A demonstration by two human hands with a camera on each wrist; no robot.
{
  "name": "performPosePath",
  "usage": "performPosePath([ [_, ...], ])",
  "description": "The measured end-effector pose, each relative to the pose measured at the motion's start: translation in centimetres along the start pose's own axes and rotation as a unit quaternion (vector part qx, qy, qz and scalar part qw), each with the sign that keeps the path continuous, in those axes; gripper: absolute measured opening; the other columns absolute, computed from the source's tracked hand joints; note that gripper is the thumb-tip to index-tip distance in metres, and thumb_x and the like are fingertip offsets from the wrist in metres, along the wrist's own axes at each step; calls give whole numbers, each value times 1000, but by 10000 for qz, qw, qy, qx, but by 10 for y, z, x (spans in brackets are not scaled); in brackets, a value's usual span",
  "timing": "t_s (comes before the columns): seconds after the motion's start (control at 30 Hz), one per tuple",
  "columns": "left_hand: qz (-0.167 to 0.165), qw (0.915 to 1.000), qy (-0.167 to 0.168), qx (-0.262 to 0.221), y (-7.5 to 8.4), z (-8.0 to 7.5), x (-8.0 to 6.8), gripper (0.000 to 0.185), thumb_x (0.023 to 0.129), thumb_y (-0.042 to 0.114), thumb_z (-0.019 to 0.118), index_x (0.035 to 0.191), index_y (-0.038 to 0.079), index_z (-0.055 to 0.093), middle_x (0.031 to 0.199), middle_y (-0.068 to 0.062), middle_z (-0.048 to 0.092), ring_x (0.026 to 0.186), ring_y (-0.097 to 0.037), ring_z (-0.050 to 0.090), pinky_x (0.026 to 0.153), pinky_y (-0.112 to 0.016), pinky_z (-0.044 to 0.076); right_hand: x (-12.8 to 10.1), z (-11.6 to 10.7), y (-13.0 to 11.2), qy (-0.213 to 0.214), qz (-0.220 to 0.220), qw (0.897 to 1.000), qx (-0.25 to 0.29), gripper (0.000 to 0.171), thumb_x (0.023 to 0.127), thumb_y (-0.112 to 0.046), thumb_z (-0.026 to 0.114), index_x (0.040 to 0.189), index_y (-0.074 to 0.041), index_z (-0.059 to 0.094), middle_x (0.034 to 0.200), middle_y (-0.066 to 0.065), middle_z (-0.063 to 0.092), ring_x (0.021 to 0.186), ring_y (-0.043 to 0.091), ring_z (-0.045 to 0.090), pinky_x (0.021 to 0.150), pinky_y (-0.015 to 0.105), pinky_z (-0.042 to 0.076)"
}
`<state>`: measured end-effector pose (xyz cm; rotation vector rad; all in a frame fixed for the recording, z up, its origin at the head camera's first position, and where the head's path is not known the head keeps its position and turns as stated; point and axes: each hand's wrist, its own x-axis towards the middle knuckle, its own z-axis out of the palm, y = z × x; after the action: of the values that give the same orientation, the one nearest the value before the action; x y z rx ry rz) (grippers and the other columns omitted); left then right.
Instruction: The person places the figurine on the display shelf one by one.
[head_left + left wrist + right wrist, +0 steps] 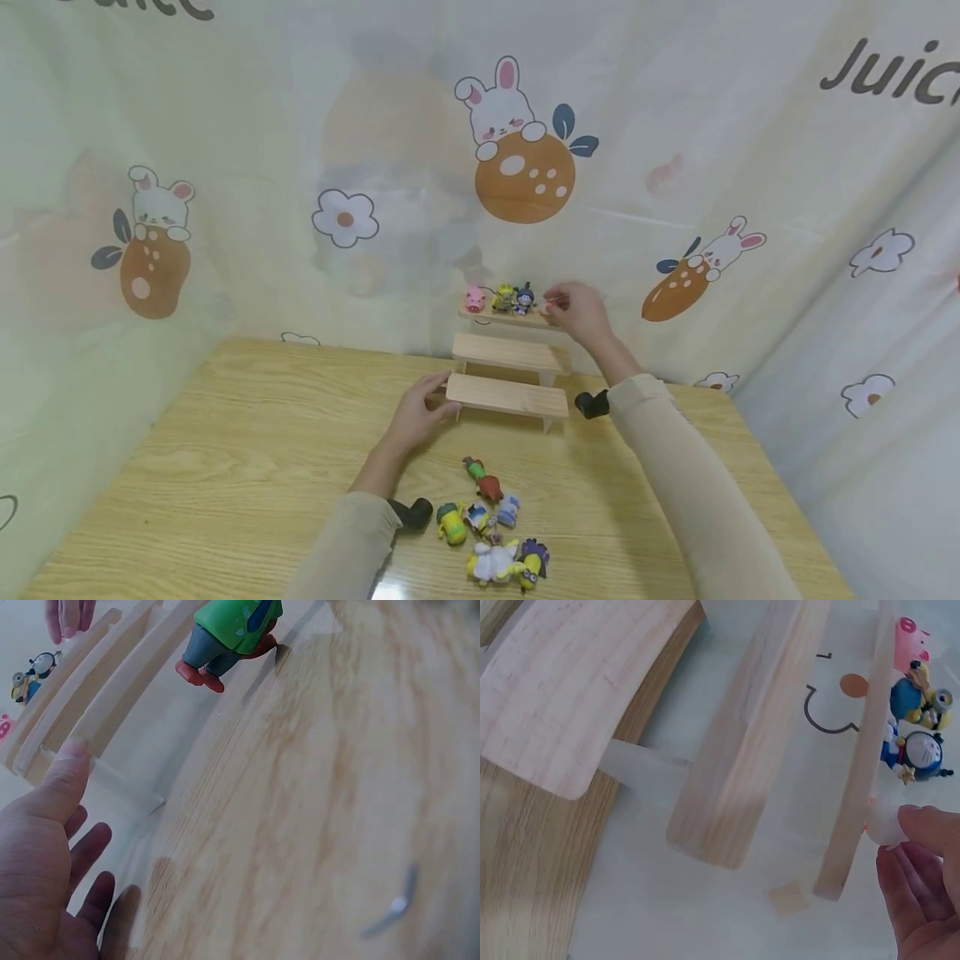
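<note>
A light wooden three-step stand (510,393) stands at the back of the table. My left hand (416,412) holds the left end of its lowest step, thumb in front. At the right end of the top step my right hand (581,315) pinches a small white figure (886,817) with reddish spots, partly hidden by the fingers. Left of it on that step stand a dark-capped blue and white figure (523,298), a yellow minion figure (503,298) and a pink pig figure (475,299).
Several figures lie on the table in front of the stand: a green and red one (483,480), a yellow-green one (452,524), a white and yellow one (492,564) and a purple-haired minion (532,565). A printed curtain (405,275) hangs close behind the stand.
</note>
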<state>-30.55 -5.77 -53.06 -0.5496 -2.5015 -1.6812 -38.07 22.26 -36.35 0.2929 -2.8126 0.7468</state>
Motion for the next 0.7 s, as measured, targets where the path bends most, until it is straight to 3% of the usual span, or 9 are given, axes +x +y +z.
performPosePath([
  [0.27,42,9999,10,-118,-3,2,1,66,83,32,72,139,8,47,136,-11,53,125,-31,50,105,-49,40,-7,-5,4,-46,28,10000,82,24,92,-12,62,114,-2,65,113,19,64,102,33,63,87,44,53],
  [0.7,42,9999,-33,-115,-4,1,0,67,83,35,71,140,9,47,134,-10,54,122,-30,52,102,-48,43,-4,-3,6,-9,85,9989,453,34,90,-7,63,123,-2,59,116,20,61,107,34,61,92,44,52],
])
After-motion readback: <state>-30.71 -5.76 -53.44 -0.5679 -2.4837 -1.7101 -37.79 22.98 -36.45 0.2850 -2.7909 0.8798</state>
